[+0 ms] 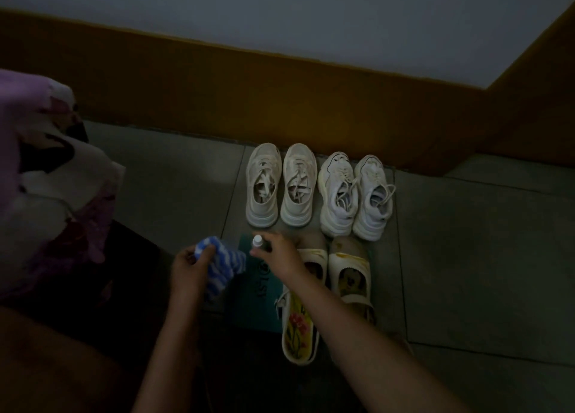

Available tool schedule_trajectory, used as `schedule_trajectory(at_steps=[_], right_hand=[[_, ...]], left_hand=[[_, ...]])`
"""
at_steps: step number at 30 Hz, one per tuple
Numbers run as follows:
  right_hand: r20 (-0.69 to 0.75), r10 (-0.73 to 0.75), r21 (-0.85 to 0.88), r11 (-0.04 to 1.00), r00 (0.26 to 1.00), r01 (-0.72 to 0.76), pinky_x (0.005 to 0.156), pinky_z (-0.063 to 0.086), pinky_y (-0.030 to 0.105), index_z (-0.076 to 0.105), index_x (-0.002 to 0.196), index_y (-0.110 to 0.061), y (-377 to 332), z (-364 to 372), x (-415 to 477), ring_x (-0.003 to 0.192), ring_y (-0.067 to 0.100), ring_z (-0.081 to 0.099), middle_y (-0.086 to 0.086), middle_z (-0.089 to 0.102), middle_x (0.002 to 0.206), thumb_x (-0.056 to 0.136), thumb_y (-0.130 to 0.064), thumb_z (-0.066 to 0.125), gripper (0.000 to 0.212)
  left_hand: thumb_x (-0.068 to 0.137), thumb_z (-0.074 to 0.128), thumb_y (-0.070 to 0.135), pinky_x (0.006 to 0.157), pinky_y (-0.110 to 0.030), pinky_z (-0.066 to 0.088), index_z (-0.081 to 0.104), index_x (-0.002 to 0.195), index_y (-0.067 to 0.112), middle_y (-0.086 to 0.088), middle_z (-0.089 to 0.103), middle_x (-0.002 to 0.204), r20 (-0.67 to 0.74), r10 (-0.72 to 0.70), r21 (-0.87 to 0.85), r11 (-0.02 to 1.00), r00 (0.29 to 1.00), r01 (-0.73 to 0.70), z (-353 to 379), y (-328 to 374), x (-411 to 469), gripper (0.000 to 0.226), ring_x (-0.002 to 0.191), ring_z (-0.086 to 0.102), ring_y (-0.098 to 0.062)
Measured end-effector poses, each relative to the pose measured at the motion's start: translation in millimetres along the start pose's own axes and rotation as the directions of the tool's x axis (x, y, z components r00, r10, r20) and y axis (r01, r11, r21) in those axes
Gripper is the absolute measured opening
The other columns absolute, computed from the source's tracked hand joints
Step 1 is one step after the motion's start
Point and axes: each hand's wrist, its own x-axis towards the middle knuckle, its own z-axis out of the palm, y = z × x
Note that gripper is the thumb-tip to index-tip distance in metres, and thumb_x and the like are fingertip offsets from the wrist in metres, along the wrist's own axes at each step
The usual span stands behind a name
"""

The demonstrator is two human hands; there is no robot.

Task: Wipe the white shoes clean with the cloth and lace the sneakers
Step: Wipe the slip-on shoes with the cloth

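Two pairs of white sneakers stand side by side on the tiled floor near the wall: a cream pair [278,183] on the left and a whiter pair [354,194] on the right, all with loose laces. My left hand [189,264] grips a blue-and-white striped cloth [222,264] in front of them. My right hand [277,255] holds a small dark bottle with a white cap [257,241] upright, just right of the cloth and short of the cream pair.
A pair of cream sandals [348,268] sits under my right arm, with a flowered insole [297,325] beside them. A teal card [261,285] lies on the floor beneath my hands. A purple and white patterned fabric [46,176] hangs at the left. A brown skirting band [280,101] runs along the wall.
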Motion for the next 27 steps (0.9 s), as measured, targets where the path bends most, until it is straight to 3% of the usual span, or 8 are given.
schedule_trajectory(at_steps=[3,6,9,13,18,20,23,27], right_hand=[[-0.01,-0.007,-0.026,1.0,1.0,0.007,0.101,0.04,0.03,0.045,0.136,-0.009,1.9,-4.0,-3.5,0.12,0.026,0.051,0.014,0.052,0.132,0.084,0.001,0.061,0.055],[-0.012,0.001,0.021,1.0,1.0,-0.001,0.078,0.042,0.005,0.039,0.14,-0.013,2.6,-18.7,-16.4,0.096,0.016,0.059,0.013,0.058,0.115,0.088,0.006,0.051,0.057],[-0.112,0.01,0.081,0.997,0.994,-0.001,0.085,0.049,0.024,0.054,0.128,-0.013,3.2,-40.0,-28.4,0.106,0.025,0.059,0.014,0.062,0.117,0.092,0.001,0.048,0.039],[-0.132,0.047,0.436,0.9,0.99,0.016,0.092,0.048,0.033,0.061,0.116,-0.018,-2.1,-77.3,-50.7,0.11,0.021,0.059,0.003,0.063,0.121,0.097,-0.02,0.046,0.025],[0.047,0.021,0.531,0.846,0.999,-0.043,0.087,0.049,0.015,0.057,0.121,-0.027,3.3,-101.0,-67.9,0.108,0.001,0.055,-0.011,0.059,0.12,0.095,-0.027,0.048,0.027],[0.047,0.054,0.572,0.817,0.997,-0.071,0.089,0.05,0.021,0.059,0.114,-0.027,10.7,-106.9,-68.4,0.109,0.009,0.059,-0.003,0.061,0.12,0.094,-0.022,0.051,0.023],[0.016,0.125,0.657,0.747,0.992,-0.105,0.09,0.053,0.035,0.058,0.121,-0.008,26.4,-124.1,-71.8,0.106,0.023,0.063,0.01,0.064,0.118,0.089,-0.014,0.058,0.032],[0.043,0.156,0.723,0.677,0.987,-0.138,0.079,0.057,0.029,0.061,0.113,-0.002,39.0,-151.7,-81.2,0.091,0.018,0.068,0.007,0.07,0.101,0.088,-0.008,0.059,0.026]], left_hand=[[0.09,0.056,0.011,0.046,-0.019,0.04,0.06,0.087,-0.002,-0.015,0.053,0.065,0.095,0.006,0.044,0.999,0.995,-0.01,-5.6,15.7,-4.9,0.015,0.063,0.049,-0.021],[0.089,0.057,0.01,0.043,-0.009,0.038,0.059,0.082,0.002,-0.007,0.054,0.064,0.167,0.058,0.075,0.995,0.984,-0.071,-5.2,41.0,-14.5,0.011,0.06,0.047,-0.014],[0.088,0.06,0.014,0.053,-0.02,0.042,0.056,0.074,0.013,-0.004,0.056,0.066,0.202,0.089,0.055,0.993,0.975,-0.102,-0.9,61.3,-24.8,0.014,0.063,0.05,-0.015],[0.087,0.06,0.017,0.059,-0.023,0.04,0.057,0.078,0.016,-0.002,0.059,0.072,0.277,0.112,0.015,0.993,0.954,-0.121,21.6,80.4,-41.2,0.01,0.066,0.053,-0.013],[0.087,0.06,0.023,0.068,-0.025,0.046,0.06,0.101,0.005,-0.008,0.065,0.088,0.491,0.048,0.021,0.998,0.87,-0.067,66.5,94.6,-60.6,0.023,0.079,0.061,-0.017],[0.087,0.06,0.023,0.073,-0.028,0.047,0.058,0.108,0.002,-0.012,0.065,0.098,0.522,0.03,0.008,0.999,0.852,-0.041,79.4,96.2,-65.0,0.03,0.087,0.061,-0.022],[0.087,0.061,0.019,0.069,-0.024,0.047,0.055,0.104,0.004,-0.011,0.063,0.097,0.5,0.041,0.01,0.999,0.865,-0.054,93.3,94.0,-68.6,0.024,0.084,0.06,-0.019],[0.084,0.066,0.015,0.062,-0.022,0.048,0.054,0.099,0.012,-0.005,0.059,0.092,0.485,0.038,0.12,0.987,0.874,-0.11,107.1,82.8,-67.2,0.02,0.082,0.059,-0.018]])
